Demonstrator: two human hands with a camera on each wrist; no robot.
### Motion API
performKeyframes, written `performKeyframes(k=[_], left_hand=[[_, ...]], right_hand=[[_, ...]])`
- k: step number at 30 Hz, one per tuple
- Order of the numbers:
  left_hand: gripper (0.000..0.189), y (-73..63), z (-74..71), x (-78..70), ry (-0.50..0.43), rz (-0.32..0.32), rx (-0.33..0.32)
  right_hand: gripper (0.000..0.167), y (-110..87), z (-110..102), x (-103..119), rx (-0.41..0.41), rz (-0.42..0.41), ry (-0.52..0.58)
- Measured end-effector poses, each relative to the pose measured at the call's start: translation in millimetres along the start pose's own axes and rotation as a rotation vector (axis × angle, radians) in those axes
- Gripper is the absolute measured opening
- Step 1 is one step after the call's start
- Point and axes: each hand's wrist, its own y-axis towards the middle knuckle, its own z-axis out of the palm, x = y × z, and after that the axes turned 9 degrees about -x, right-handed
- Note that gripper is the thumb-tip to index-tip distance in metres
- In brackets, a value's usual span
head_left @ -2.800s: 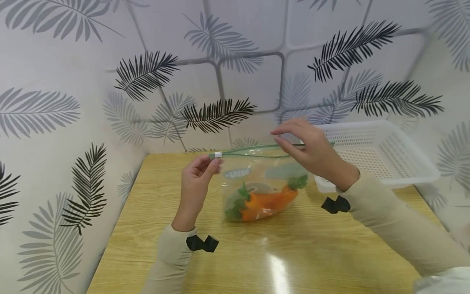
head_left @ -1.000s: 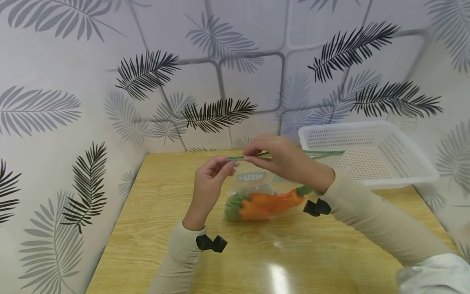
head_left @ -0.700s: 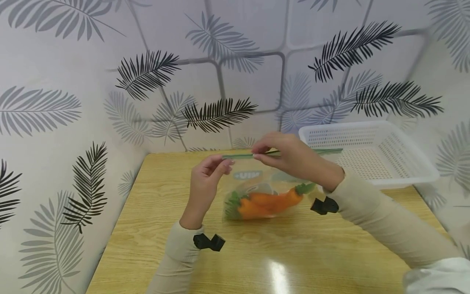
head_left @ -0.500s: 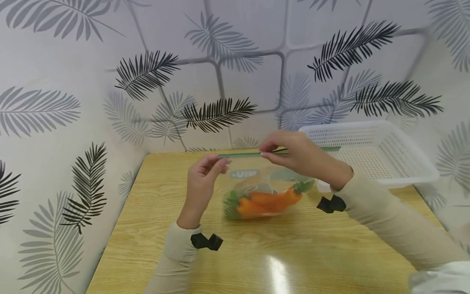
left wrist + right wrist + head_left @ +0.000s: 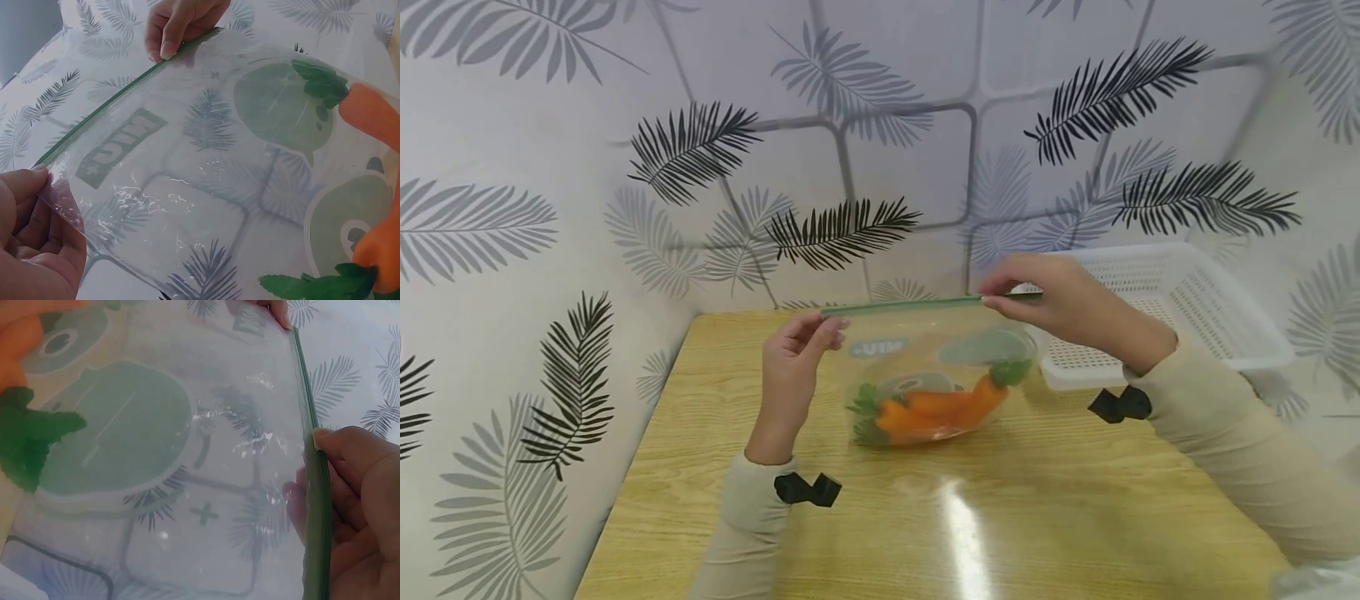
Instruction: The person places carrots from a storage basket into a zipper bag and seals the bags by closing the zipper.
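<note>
A clear zip bag [image 5: 917, 329] with a green zip strip and pale green prints hangs upright between my hands, its bottom at the tabletop. Inside lie orange carrots [image 5: 943, 408] with leafy green tops, gathered along the bottom. My left hand [image 5: 788, 371] pinches the left end of the strip between thumb and fingers. Farther right, my right hand [image 5: 1067, 304] pinches the strip, thumb on the near side in the right wrist view. From hand to hand the green zip strip [image 5: 100, 109] runs as one straight line. The white slider is hidden.
A white perforated plastic basket [image 5: 1228, 321] stands at the back right, partly behind my right hand. The wooden table [image 5: 850, 533] stretches in front of the bag, and a leaf-patterned wall [image 5: 910, 75] rises behind it.
My right hand has slid rightward along the strip, away from the left hand. The strip's two gaping green lines now lie together. The white slider, seen earlier at the left end, is out of sight.
</note>
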Motion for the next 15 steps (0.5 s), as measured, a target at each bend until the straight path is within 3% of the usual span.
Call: performKeyframes(k=[15], left_hand=[[0.015,5.0,-15.7,-2.3,0.004,0.001,-0.029]], right_hand=[[0.026,-25.3,-37.3,-16.9,-0.020,0.019,-0.079]])
